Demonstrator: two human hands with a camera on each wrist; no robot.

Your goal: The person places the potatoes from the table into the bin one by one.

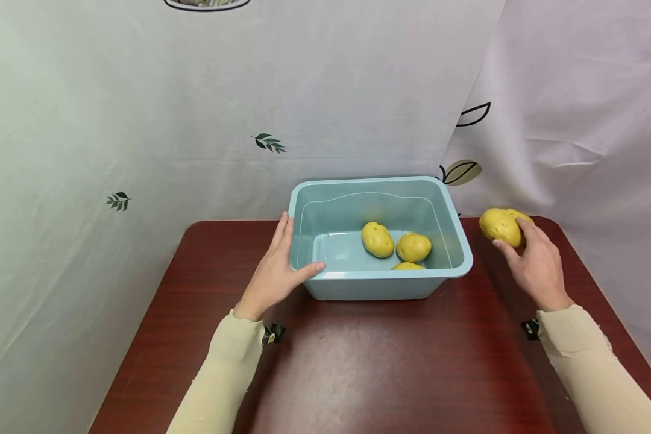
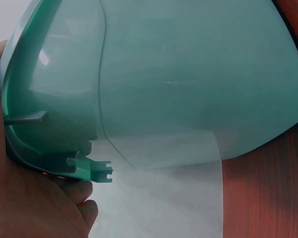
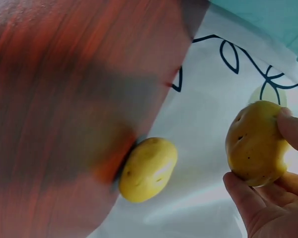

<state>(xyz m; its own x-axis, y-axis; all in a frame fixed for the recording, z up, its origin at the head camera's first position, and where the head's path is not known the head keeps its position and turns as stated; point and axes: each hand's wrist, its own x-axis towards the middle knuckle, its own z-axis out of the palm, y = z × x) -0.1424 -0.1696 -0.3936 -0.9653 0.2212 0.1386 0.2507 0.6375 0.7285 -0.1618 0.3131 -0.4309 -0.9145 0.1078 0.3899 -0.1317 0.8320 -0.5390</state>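
Observation:
A light blue plastic bin [image 1: 380,286] stands on the table, with two potatoes [image 1: 377,240] in full view inside and a third potato [image 1: 408,266] partly hidden by the front wall. My left hand [image 1: 273,274] holds the bin's front left corner, thumb over the rim; in the left wrist view, fingertips [image 2: 84,193] show beneath the rim. To the right of the bin, my right hand [image 1: 539,265] grips a yellow potato [image 3: 256,144] between thumb and fingers, raised off the table. Another potato [image 3: 149,169] lies at the table's edge, partly hidden behind the held one in the head view.
The dark red wooden table [image 1: 369,361] reaches back to a pale cloth [image 1: 358,90] with printed leaves, which hangs behind and at both sides. The bin's back stands close to the cloth.

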